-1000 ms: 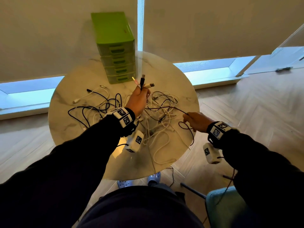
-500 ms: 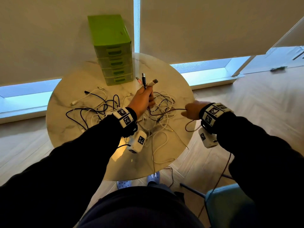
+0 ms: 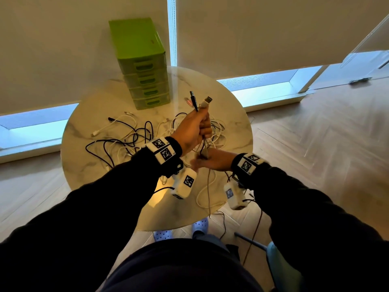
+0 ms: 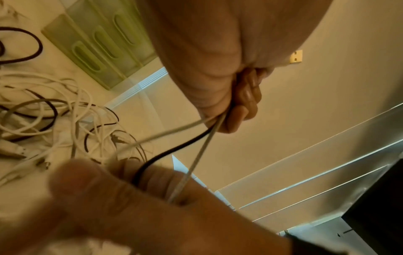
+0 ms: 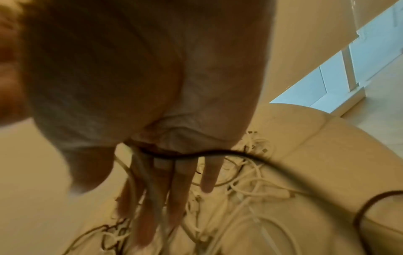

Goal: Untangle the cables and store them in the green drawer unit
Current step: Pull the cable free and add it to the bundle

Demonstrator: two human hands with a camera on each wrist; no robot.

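Observation:
A green drawer unit (image 3: 143, 66) with all drawers closed stands at the far edge of the round marble table (image 3: 94, 165). A tangle of black and white cables (image 3: 126, 140) covers the table's middle. My left hand (image 3: 195, 127) is raised above it, gripping several cable ends; a black plug (image 3: 192, 98) and a grey USB plug (image 3: 206, 101) stick up from the fist. Directly below, my right hand (image 3: 210, 161) has its fingers (image 5: 163, 181) straight, with the black cable (image 4: 174, 148) and grey cable (image 4: 200, 155) from the left fist running across them.
The drawer unit backs onto a wall with blinds (image 3: 252, 28). A white cable loop (image 3: 202, 197) lies at the table's near edge, and a thin cable hangs over it. A teal chair (image 3: 284, 270) stands at my right, above wooden floor (image 3: 315, 133).
My right hand let off pulling the black cable out to the right and came in under the left fist. The left hand rose slightly with the plugs.

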